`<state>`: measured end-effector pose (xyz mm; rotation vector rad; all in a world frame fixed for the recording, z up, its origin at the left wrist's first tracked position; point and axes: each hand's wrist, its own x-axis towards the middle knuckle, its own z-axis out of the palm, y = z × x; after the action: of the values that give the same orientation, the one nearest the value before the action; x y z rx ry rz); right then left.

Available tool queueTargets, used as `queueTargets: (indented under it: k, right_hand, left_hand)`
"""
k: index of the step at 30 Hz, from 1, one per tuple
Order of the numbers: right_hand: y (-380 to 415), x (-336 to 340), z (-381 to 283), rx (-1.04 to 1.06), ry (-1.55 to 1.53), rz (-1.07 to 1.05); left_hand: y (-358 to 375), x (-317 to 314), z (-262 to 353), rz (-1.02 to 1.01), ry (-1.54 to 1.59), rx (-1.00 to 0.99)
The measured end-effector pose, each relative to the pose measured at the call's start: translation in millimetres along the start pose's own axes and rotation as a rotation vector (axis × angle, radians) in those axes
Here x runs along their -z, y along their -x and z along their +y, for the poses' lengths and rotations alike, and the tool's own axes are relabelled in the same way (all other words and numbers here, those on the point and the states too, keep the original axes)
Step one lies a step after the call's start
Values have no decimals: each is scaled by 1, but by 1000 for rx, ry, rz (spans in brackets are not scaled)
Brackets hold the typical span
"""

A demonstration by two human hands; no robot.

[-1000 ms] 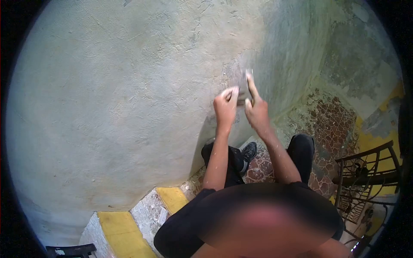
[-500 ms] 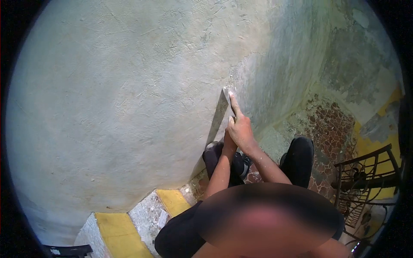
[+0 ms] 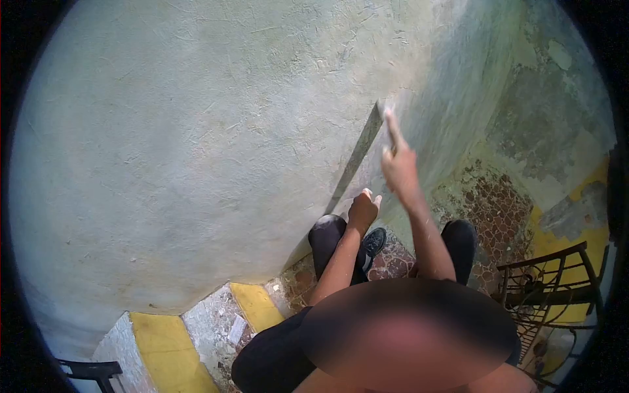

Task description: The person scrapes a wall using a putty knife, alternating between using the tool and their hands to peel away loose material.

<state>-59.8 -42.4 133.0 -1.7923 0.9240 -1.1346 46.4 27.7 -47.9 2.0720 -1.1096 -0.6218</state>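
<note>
My right hand is raised against the rough, pale plastered wall. Its index finger stretches up to a small, blurred whitish flat piece at the wall, and the other fingers are curled. From that fingertip a dark narrow shadow slants down the wall to the left. Lower down, near my knee, my left hand is closed, with whitish fingertips. Whatever it may hold is too small to make out.
Steps with yellow edges run along the wall's foot at lower left. A dark metal railing stands at right. Worn reddish patterned floor and a dark shoe show below. A black object is at bottom left.
My hands, close together before, are now apart. The right one has moved up and to the right along the wall; the left one sits slightly lower and nearer the knee.
</note>
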Motion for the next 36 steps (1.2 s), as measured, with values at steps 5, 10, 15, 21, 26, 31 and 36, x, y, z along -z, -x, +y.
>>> queueTargets:
  k: [5, 10, 15, 21, 26, 31, 36]
  right_hand:
    - [61, -35, 4, 7, -92, -74]
    - [53, -30, -3, -68, -34, -123]
    - [27, -21, -6, -112, -14, -139]
    - [-40, 25, -42, 70, 28, 23]
    - [-36, 37, -38, 93, 154, -23]
    - [4, 9, -1, 48, 123, -108]
    - [-2, 6, -1, 145, 108, -30]
  left_hand:
    - [8, -8, -32, 56, -133, -273]
    - [8, 6, -15, 17, -157, -241]
    - [-18, -25, -45, -86, -232, -144]
    - [11, 9, 8, -16, -188, -25]
    - [10, 14, 22, -79, -182, 28]
    - [11, 15, 19, -117, -174, 107]
    - [10, 13, 19, -134, -182, 81]
